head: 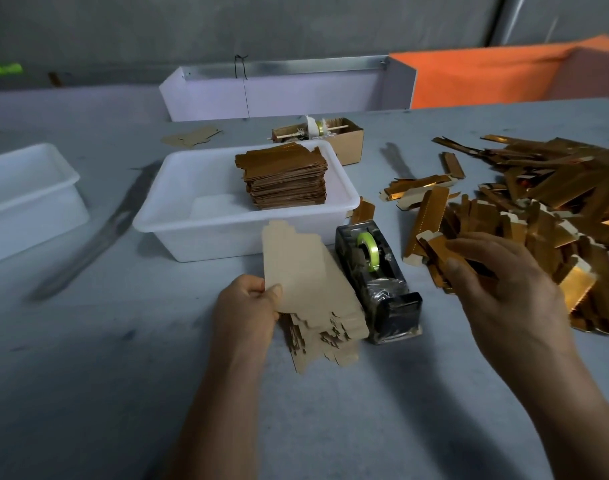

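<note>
Left hand point(244, 306) grips the cardboard blanks point(306, 271) by their edge — right hand point(500, 282) touches the gold pile point(555, 202), loose-fingered.

The scene is dimly and evenly lit. Soft shadows are cast on the counter point(88, 393) beneath the forearms. Glare is caught on the gold strips point(538, 202) at right. Straight edges are bent by wide-angle distortion; the far background is softened.

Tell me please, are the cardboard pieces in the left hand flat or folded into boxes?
Flat. The left hand holds the cardboard pieces as a thin fanned stack of unfolded sheets with no box shape.
</note>
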The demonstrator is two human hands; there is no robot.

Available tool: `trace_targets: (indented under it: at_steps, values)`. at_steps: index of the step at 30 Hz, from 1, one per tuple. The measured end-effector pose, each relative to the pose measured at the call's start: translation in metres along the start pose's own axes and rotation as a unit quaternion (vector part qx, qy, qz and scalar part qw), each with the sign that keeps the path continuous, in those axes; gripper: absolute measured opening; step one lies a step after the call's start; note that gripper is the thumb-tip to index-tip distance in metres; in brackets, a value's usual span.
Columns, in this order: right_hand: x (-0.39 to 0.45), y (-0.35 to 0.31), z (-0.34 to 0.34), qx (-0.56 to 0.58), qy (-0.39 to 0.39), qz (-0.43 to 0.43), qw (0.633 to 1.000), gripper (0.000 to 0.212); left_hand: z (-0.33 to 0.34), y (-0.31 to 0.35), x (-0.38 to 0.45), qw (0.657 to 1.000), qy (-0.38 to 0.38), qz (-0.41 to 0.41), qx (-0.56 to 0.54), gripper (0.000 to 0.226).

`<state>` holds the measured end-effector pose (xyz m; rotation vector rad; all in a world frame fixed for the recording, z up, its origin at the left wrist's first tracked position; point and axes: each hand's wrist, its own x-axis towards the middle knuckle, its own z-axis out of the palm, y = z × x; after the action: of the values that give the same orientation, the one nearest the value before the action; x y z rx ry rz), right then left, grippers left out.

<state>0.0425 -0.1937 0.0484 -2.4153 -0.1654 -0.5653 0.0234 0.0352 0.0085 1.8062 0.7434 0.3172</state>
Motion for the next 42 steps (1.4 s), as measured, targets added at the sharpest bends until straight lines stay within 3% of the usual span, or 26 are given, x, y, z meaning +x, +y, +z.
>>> trace_targets:
  at_steps: [3, 5, 8, 10, 13, 17, 26, 30, 38, 42]
  values:
    - [-0.01, -0.01, -0.003, 0.073, -0.028, 0.02, 0.997, 0.028, -0.012, 0.01, -0.014, 0.999, 0.014, 0.042, -0.026, 0.013]
    - [-0.019, -0.019, -0.004, 0.176, -0.074, 0.078, 0.979, 0.029, -0.018, 0.018, -0.03, 0.991, -0.048, 0.027, -0.121, 0.015]
    - [-0.028, -0.034, -0.005, 0.382, -0.188, 0.196, 0.883, 0.044, -0.019, 0.026, -0.054, 0.961, -0.168, -0.005, -0.221, 0.011]
    - [-0.031, -0.037, -0.002, 0.446, -0.237, 0.237, 0.83, 0.047, -0.014, 0.027, -0.064, 0.947, -0.212, -0.003, -0.241, 0.013]
    - [-0.034, -0.037, -0.001, 0.472, -0.243, 0.257, 0.808, 0.039, -0.008, 0.031, -0.072, 0.935, -0.254, 0.001, -0.246, 0.029]
    - [-0.037, -0.037, -0.005, 0.476, -0.234, 0.247, 0.811, 0.031, 0.004, 0.032, -0.077, 0.947, -0.244, 0.037, -0.207, 0.049]
    - [-0.044, -0.036, -0.005, 0.442, -0.223, 0.223, 0.84, 0.025, 0.019, 0.026, -0.08, 0.962, -0.17, 0.052, -0.206, 0.038]
    - [-0.044, -0.033, -0.004, 0.414, -0.223, 0.218, 0.855, 0.025, 0.02, 0.024, -0.079, 0.962, -0.179, 0.041, -0.202, 0.03]
    - [-0.045, -0.032, -0.001, 0.4, -0.21, 0.196, 0.871, 0.018, 0.021, 0.021, -0.082, 0.957, -0.194, 0.049, -0.212, 0.042]
    - [-0.048, -0.029, 0.001, 0.331, -0.184, 0.169, 0.91, 0.016, 0.022, 0.02, -0.081, 0.959, -0.193, 0.029, -0.205, 0.041]
